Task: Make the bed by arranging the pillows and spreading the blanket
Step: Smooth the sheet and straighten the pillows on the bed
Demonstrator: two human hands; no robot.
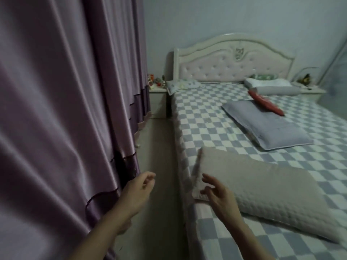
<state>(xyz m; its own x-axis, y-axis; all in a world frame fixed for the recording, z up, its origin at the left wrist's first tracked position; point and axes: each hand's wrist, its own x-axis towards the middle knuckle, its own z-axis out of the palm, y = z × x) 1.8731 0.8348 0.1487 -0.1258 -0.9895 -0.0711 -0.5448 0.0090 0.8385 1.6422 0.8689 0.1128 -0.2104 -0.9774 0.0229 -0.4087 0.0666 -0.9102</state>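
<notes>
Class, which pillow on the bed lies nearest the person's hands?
The beige quilted pillow at the near bed edge, just beyond the right hand; the others lie farther toward the headboard.

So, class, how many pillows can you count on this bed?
5: beige pillow nearest, lilac pillow mid-bed, patterned pillow and two stacked pillows by the headboard. Others may be hidden.

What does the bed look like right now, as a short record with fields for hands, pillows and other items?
left hand: loosely curled, empty, above the floor
right hand: fingers spread, over the beige pillow's corner
beige pillow: near bed edge
lavender pillow: mid-bed
other pillows: small pillow, stacked pillows by the headboard
red item: partly on lavender pillow
</notes>
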